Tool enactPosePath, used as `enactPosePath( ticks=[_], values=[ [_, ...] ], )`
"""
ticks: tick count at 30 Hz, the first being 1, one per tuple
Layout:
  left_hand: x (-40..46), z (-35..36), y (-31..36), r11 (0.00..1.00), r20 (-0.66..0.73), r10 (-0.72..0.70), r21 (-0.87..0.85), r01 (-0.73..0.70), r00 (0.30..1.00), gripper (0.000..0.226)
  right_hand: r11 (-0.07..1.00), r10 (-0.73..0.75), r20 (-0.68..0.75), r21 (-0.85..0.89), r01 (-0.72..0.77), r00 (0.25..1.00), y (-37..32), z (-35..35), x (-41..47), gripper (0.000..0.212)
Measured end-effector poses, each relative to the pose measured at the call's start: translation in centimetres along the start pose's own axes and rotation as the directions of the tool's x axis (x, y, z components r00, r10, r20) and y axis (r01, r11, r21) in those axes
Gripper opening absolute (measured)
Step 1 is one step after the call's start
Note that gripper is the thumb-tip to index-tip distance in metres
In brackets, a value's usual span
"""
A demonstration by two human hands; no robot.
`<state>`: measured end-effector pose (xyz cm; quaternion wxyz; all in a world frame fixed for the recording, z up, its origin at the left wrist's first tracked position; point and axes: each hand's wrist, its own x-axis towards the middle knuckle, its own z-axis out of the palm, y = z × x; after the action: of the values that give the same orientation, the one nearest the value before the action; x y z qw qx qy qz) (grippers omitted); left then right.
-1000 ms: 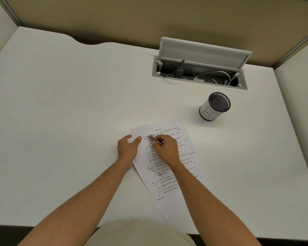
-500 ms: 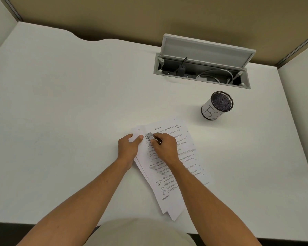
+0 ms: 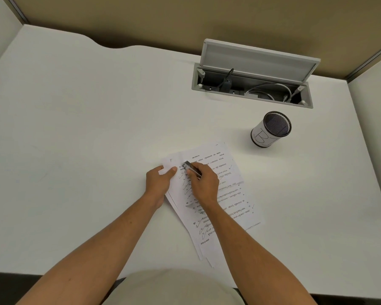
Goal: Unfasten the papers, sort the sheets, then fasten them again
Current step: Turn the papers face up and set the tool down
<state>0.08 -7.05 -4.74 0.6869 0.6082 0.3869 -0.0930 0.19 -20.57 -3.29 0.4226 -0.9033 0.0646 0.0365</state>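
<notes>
the papers [image 3: 209, 194] lie fanned at frame centre. the left hand [image 3: 160, 183] pins their upper-left corner; the right hand [image 3: 204, 183] grasps a small metal tool [image 3: 192, 169]. pressing flat while levering gently should avoid tearing.

papers [image 3: 227, 194] | lower sheets fanned less | metal tool [image 3: 191, 168] tip nearer top corner

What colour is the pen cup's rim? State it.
Black: the pen cup has a dark mesh rim above a white wrap marked B, seen in the head view.
</notes>
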Motion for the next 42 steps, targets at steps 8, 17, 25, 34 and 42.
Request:
enactPosePath(
  ticks=[8,17,25,34,42],
  values=[
    [-0.3,0.0,0.2,0.999,-0.003,-0.036,-0.020,0.036,0.999,0.042,0.984,0.118,0.032,0.131,-0.121,0.993,0.0,-0.3,0.3,0.022],
    [-0.3,0.0,0.2,0.999,0.000,-0.025,-0.039,0.025,1.000,0.032,0.906,0.257,0.141,0.310,-0.289,0.956,-0.3,-1.3,1.6,0.018],
    [0.0,0.2,0.1,1.000,-0.039,0.010,0.021,-0.009,0.999,0.016,0.842,0.331,0.124,0.409,-0.352,0.935,0.0,-1.3,1.3,0.015],
    [0.0,0.4,0.0,0.999,-0.077,0.008,0.053,-0.004,0.997,0.039,0.739,0.362,0.136,0.561,-0.373,0.922,0.3,-2.0,1.5,0.013],
    [-0.2,0.3,0.0,0.991,-0.067,0.064,0.122,-0.056,0.996,0.034,0.903,0.235,0.090,0.347,-0.252,0.968,1.7,-2.8,0.9,0.014]
  ],
)
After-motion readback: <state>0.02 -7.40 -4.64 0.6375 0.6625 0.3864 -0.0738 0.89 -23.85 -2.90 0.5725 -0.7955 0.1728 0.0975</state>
